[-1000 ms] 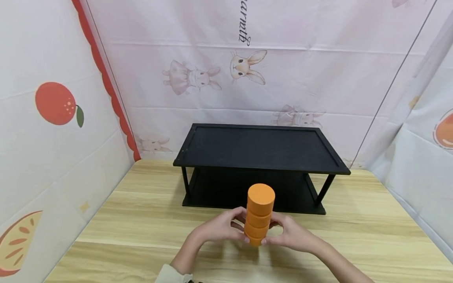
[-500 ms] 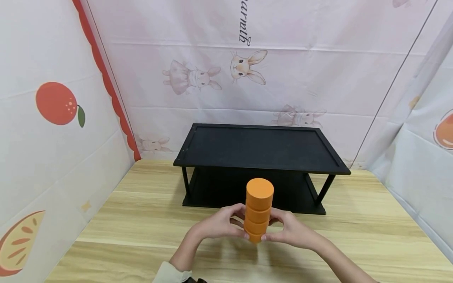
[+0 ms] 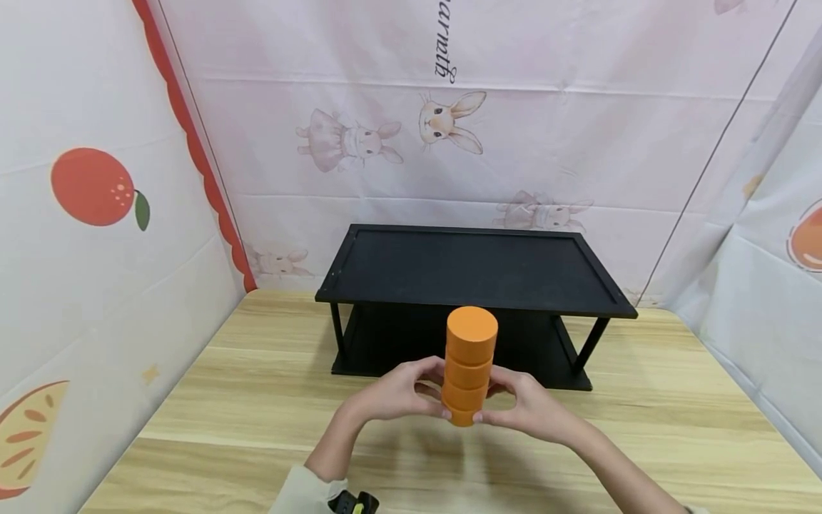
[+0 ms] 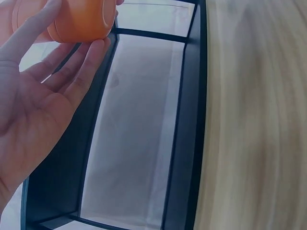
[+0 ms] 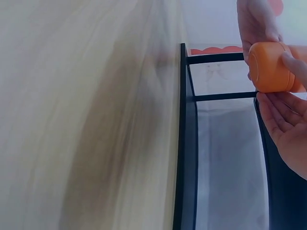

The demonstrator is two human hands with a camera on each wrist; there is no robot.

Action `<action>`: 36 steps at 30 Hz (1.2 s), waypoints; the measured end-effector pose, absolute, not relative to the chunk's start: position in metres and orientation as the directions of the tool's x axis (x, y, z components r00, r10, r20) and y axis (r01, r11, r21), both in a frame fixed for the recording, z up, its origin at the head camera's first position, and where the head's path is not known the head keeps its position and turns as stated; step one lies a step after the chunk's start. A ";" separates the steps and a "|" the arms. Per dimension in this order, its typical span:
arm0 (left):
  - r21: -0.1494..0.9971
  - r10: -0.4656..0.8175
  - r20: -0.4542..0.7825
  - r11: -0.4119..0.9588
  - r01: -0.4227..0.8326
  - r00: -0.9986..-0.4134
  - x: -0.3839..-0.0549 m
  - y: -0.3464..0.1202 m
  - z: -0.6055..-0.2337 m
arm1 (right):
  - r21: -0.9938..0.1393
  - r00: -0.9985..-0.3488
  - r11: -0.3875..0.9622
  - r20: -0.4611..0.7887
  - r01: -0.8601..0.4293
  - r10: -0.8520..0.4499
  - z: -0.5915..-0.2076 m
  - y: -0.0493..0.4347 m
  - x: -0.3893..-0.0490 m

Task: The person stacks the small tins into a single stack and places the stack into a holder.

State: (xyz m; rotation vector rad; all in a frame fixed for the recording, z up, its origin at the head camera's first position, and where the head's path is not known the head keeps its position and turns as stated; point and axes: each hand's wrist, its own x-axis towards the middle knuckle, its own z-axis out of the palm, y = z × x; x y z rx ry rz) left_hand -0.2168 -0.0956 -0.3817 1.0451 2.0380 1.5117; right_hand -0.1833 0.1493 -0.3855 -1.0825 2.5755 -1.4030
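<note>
An orange cylinder with ridges round its side and a flat top is held upright above the table, in front of the black rack. My left hand grips it from the left, thumb low on its near side and fingers behind. From the right, my right hand holds it in the same way. In the left wrist view the fingers reach under the orange side of the cylinder. The right wrist view shows both hands round the cylinder, its plain round base facing the camera.
A black two-tier rack stands at the back of the wooden table, its lower shelf partly hidden behind the cylinder. Printed cloth hangs behind and on both sides. A dark watch-like band shows at the left wrist.
Both hands have raised the orange cylinder a little, so its top now overlaps the rack's front edge in the head view. The rack has stayed put.
</note>
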 end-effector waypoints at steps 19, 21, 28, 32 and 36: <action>0.911 0.761 0.146 0.145 0.385 -0.633 -0.217 -0.094 -0.373 | -0.745 -0.786 0.388 0.290 -0.543 -0.545 -0.381 0.151 -0.181; 0.911 0.760 0.144 0.149 0.385 -0.634 -0.217 -0.094 -0.374 | -0.747 -0.792 0.394 0.283 -0.536 -0.541 -0.381 0.151 -0.181; 0.907 0.754 0.143 0.159 0.390 -0.641 -0.218 -0.094 -0.376 | -0.751 -0.787 0.383 0.286 -0.539 -0.547 -0.383 0.151 -0.183; 0.906 0.756 0.149 0.153 0.394 -0.637 -0.219 -0.094 -0.376 | -0.749 -0.781 0.374 0.295 -0.547 -0.551 -0.384 0.151 -0.184; 0.903 0.756 0.155 0.153 0.402 -0.636 -0.220 -0.094 -0.375 | -0.744 -0.779 0.376 0.300 -0.552 -0.551 -0.384 0.151 -0.185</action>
